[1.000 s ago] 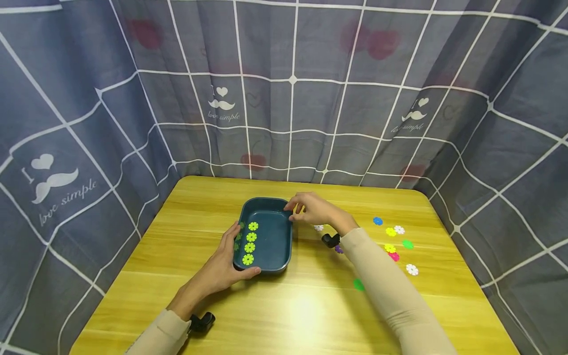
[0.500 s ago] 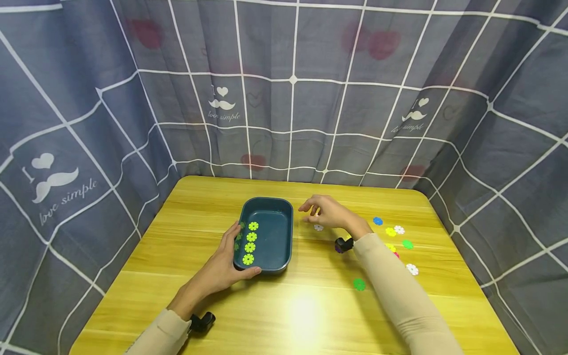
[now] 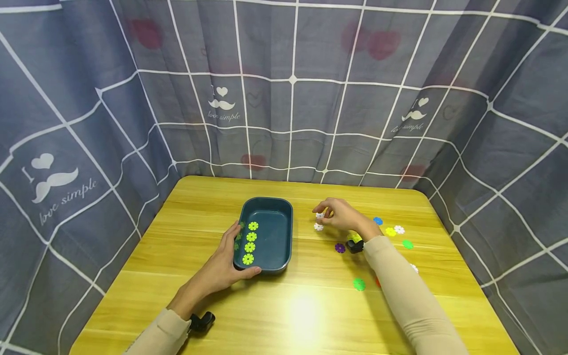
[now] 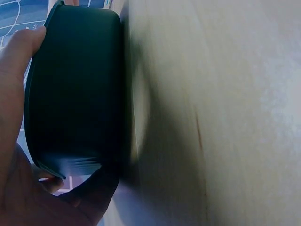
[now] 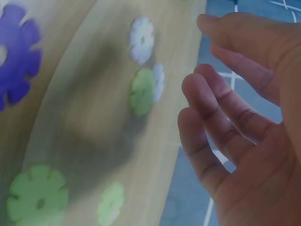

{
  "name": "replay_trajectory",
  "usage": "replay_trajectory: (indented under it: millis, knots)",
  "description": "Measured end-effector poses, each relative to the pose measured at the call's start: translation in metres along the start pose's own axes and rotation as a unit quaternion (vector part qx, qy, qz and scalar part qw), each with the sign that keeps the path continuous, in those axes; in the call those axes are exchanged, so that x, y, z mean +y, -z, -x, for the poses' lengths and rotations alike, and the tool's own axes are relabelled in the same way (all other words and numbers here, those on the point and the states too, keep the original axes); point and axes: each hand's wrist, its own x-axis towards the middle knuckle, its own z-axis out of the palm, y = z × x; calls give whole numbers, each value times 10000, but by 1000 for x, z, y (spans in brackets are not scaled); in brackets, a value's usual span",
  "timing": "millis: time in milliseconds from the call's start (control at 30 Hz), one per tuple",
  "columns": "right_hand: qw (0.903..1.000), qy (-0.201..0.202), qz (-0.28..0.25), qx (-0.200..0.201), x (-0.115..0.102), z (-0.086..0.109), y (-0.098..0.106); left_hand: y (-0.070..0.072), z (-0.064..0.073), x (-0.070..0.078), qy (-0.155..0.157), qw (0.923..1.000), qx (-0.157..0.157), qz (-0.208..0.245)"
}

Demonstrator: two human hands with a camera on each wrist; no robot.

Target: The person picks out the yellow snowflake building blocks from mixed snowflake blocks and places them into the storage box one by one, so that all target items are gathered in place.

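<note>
My left hand (image 3: 217, 268) grips the left side of a dark teal rectangular tray (image 3: 272, 241), its thumb at the near corner. Along the tray's left part runs a row of several yellow-green flower-shaped discs (image 3: 250, 247). In the left wrist view the tray's outer wall (image 4: 80, 84) shows between thumb and fingers. Right of the tray, my right hand (image 3: 343, 215) hovers above the table with loosely bent fingers and nothing between them. Under it lie white flower discs (image 3: 318, 227). A yellow-green disc (image 5: 142, 92) overlaps one of these in the right wrist view.
A purple disc (image 3: 339, 248) and a green disc (image 3: 359, 284) lie nearer the front. Farther right are blue (image 3: 377, 221), yellow (image 3: 390, 231), white (image 3: 399, 230) and green (image 3: 408, 244) discs. A grey-blue checked curtain (image 3: 266, 103) hangs behind the wooden table (image 3: 199, 207).
My right hand has moved right, from the tray's far right rim to above the white discs. The left hand and tray have stayed still.
</note>
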Motion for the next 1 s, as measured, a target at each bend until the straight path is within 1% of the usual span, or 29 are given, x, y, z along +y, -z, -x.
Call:
replay_trajectory:
  millis: [233,433,667,800,1000]
  knots:
    - [9995,-320,48,-32,15,8,1,1,-1,0,9,10000,9,23]
    - [9989,-453,71,-58,23,11,-1,1,0,0,27,10000,-27,8]
    - [9984,-531,118,-153,25,12,-4,0,1,0,44,10000,0,14]
    - [9981,-574,135,-160,27,11,-6,-1,2,1,-4,10000,23,-21]
    - [9984,-536,132,-131,28,9,-6,0,1,1,-66,10000,68,-7]
